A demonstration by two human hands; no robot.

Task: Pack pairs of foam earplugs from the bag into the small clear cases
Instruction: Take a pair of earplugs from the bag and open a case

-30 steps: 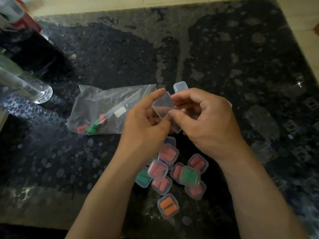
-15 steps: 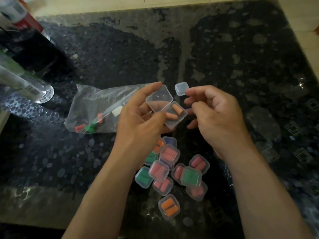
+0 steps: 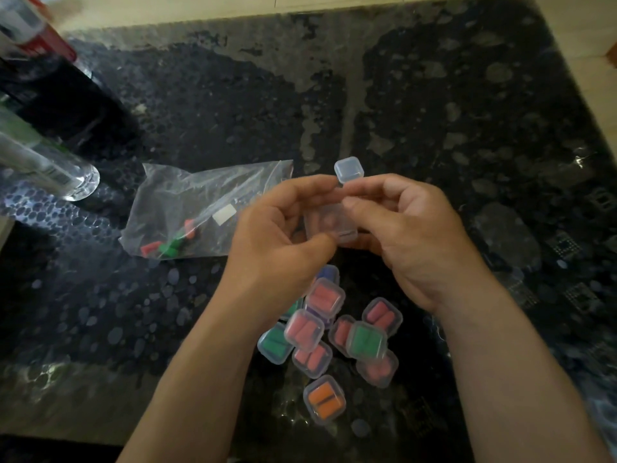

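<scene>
A dark, glossy, mottled tabletop [image 3: 434,111] fills the view, with pale floor [image 3: 200,8] past its 12 o'clock edge and a clear bottle [image 3: 50,168] at 9 o'clock. At centre, the left hand [image 3: 277,235] and the right hand [image 3: 410,235] both pinch one small clear case [image 3: 329,225], probably pressing its lid closed; its contents are blurred. The bag [image 3: 200,208], holding few earplugs [image 3: 167,247], lies within reach at 9 o'clock of the hands. An empty case [image 3: 349,169] waits at 12, and the filled cases [image 3: 334,329] pile at 6.
</scene>
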